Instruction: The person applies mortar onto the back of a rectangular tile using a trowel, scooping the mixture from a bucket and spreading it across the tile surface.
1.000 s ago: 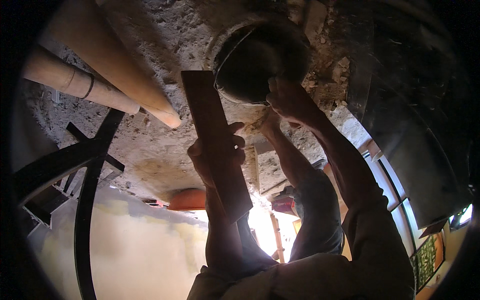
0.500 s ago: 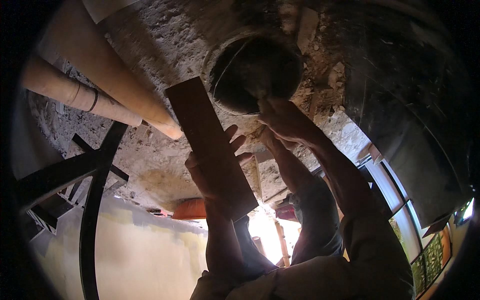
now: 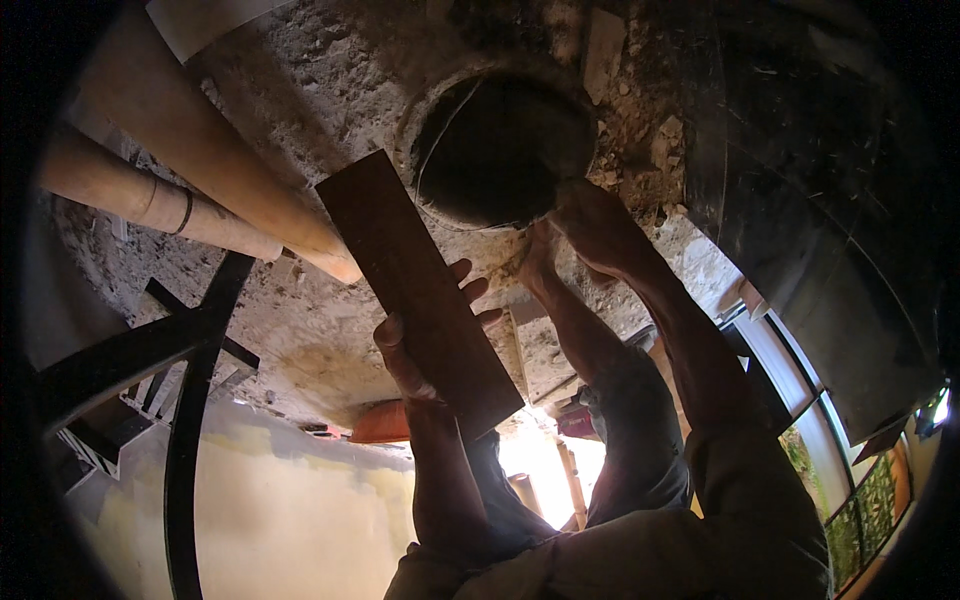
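My left hand is closed round a long, flat, reddish-brown slab, which is tilted with its far end leaning left. Thumb and fingertips show at the slab's two long edges. Whether it is tile or wood I cannot tell. Beyond it a round dark bucket sits on the rough ground, its inside in deep shadow. At the bucket's near right rim is my right hand, its fingers curled and closed in the shade. What it grips there is hidden. My bare foot stands just below the rim.
Two thick tan poles slant in from the upper left. A black metal frame stands at the left, near a pale wall. A large dark sheet fills the right. An orange container lies behind the slab.
My right hand has shifted right along the bucket's rim, and the pale handle-like end near its fingers no longer shows. The slab's far end has moved slightly left, still in my left hand.
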`<state>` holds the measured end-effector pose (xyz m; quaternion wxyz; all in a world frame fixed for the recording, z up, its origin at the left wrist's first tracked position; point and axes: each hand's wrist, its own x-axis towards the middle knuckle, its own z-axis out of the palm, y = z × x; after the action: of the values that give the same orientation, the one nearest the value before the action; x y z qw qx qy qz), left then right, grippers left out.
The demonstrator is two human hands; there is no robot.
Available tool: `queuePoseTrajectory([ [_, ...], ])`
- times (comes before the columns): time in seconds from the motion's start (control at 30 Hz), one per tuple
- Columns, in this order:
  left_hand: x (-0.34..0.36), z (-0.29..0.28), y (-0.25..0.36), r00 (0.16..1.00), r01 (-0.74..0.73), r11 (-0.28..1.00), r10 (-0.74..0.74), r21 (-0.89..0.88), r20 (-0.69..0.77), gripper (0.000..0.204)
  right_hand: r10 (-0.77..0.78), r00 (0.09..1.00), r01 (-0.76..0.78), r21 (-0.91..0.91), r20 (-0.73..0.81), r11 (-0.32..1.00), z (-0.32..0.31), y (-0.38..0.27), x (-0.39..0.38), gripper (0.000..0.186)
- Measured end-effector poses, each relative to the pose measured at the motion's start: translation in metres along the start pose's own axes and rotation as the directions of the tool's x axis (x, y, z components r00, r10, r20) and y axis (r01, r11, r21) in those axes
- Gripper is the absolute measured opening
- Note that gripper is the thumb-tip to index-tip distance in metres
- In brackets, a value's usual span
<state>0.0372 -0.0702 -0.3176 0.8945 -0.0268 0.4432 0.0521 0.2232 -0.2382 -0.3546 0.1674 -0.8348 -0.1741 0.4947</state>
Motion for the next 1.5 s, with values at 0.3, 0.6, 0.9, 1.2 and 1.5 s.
queuePoseTrajectory([
  [0.3,0.002,0.009,-0.007,0.994,0.005,0.986,0.013,0.168,-0.105,0.081,0.225,0.956,-0.291,0.682,0.188,0.671,0.025,-0.011,0.031,0.017],
  [0.6,0.005,0.011,-0.015,0.983,0.033,0.983,0.0,0.18,-0.182,0.077,0.215,0.9,-0.392,0.92,0.378,0.021,0.032,-0.01,0.038,0.019],
  [0.9,0.007,0.004,-0.019,0.969,0.07,0.976,-0.018,0.204,-0.246,0.074,0.211,0.924,-0.352,0.926,0.32,0.137,0.037,-0.001,0.02,0.019],
  [1.2,0.008,0.003,-0.01,0.984,0.079,0.969,-0.037,0.236,-0.174,0.074,0.022,0.989,-0.13,0.787,0.147,0.603,0.015,0.058,-0.023,0.039],
  [1.5,-0.012,0.033,-0.009,0.923,-0.071,0.848,0.256,0.526,-0.288,0.056,0.052,0.961,-0.259,0.813,0.273,0.522,-0.054,0.049,-0.131,0.055],
])
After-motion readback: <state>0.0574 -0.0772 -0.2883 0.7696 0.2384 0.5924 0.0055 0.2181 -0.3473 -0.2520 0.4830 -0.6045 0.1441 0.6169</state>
